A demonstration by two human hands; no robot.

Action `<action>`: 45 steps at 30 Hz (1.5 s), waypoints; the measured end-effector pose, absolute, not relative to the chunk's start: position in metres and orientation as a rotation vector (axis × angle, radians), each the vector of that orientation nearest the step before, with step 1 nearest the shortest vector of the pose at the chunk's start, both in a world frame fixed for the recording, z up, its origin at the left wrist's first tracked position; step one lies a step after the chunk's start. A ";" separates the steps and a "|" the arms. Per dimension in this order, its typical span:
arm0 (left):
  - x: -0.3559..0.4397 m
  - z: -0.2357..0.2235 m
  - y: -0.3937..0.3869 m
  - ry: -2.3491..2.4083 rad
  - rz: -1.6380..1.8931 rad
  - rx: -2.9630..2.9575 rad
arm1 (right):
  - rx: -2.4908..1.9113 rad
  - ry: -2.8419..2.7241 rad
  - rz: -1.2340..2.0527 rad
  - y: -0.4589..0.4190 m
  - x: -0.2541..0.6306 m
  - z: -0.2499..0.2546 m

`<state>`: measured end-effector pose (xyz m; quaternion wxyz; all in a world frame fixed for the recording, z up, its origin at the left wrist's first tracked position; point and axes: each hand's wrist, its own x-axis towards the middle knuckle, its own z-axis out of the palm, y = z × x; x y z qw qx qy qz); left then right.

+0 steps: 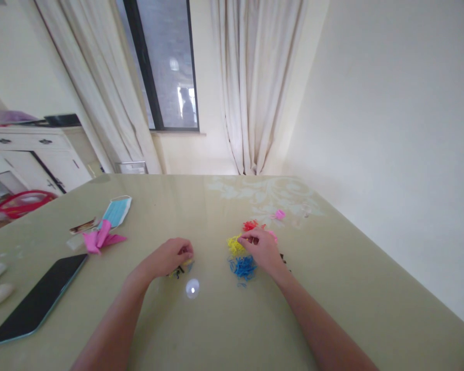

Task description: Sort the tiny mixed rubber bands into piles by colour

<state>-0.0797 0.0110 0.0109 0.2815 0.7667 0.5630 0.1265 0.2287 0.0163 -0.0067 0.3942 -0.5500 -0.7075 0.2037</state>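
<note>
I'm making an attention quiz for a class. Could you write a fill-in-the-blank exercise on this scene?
1. The yellow pile lies between the red pile and the ____ pile.
2. The hand at the yellow pile is the person's ____ one.
3. The face mask lies nearer the ____ hand.

Missing words: blue; right; left.

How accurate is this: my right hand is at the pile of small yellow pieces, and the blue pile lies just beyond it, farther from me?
Not quite: in the head view, the blue pile lies on the near side of the yellow pile, closer to you. Your right hand is at the yellow pile.
</note>
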 end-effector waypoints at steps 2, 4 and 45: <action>-0.080 0.012 0.011 1.519 0.350 2.042 | -1.440 -1.837 0.459 0.015 0.227 -0.005; -0.080 0.012 0.011 1.497 0.327 2.010 | -1.467 -1.858 0.438 0.014 0.226 -0.003; -0.017 0.030 -0.012 1.194 0.807 1.883 | -1.087 -1.791 0.777 -0.016 0.213 0.013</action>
